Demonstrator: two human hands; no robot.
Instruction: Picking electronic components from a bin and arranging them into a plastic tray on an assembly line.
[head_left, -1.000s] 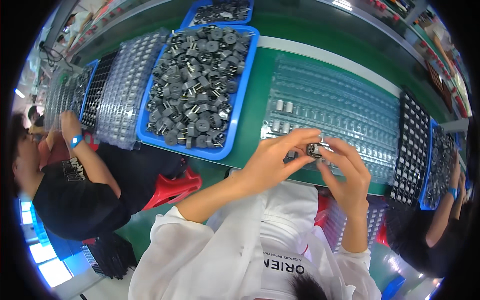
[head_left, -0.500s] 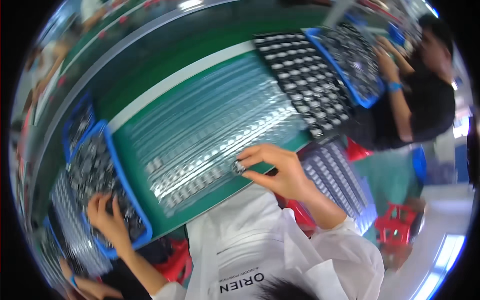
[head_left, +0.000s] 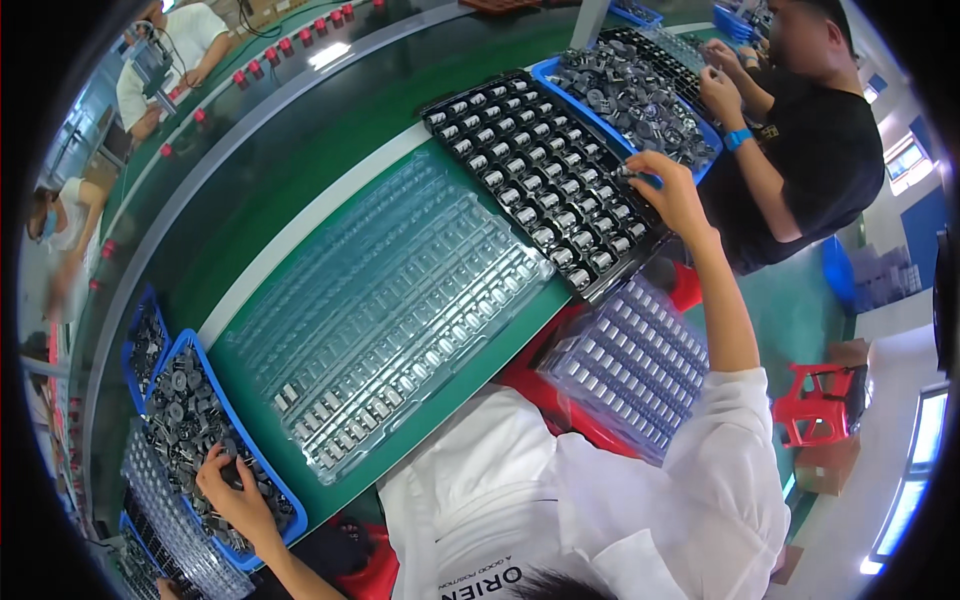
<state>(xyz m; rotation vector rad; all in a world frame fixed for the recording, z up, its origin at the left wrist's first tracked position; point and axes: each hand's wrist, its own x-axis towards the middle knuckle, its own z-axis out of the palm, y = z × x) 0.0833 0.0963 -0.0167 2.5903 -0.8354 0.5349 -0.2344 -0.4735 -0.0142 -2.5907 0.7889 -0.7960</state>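
My right hand (head_left: pixel 672 195) reaches over the far right edge of the black tray (head_left: pixel 535 262). Its thumb and fingers pinch a small metal part (head_left: pixel 626 172), partly hidden by the fingertips. Rows of silver cylindrical parts (head_left: pixel 546 198) fill much of that tray. Over at the left, my left hand (head_left: pixel 238 498) is down in a blue bin (head_left: pixel 262 455) heaped with loose dark grey and silver parts (head_left: pixel 185 420). Its fingers curl toward the thumb around something dark that I cannot tell from the heap. A clear plastic tray (head_left: pixel 400 330) lies between my hands, with silver parts in its nearest rows.
A second blue bin (head_left: pixel 545 72) of parts stands beyond the black tray, near a person in black (head_left: pixel 815 160). Stacked clear trays of parts (head_left: pixel 630 365) sit beside me on the right. Red stools (head_left: pixel 812 405) stand on the floor. A conveyor rail (head_left: pixel 215 165) curves along the far side.
My right hand has moved from the near edge of the clear tray out to the black tray, still pinching a small part. My left hand stays in the bin. The view has shifted.
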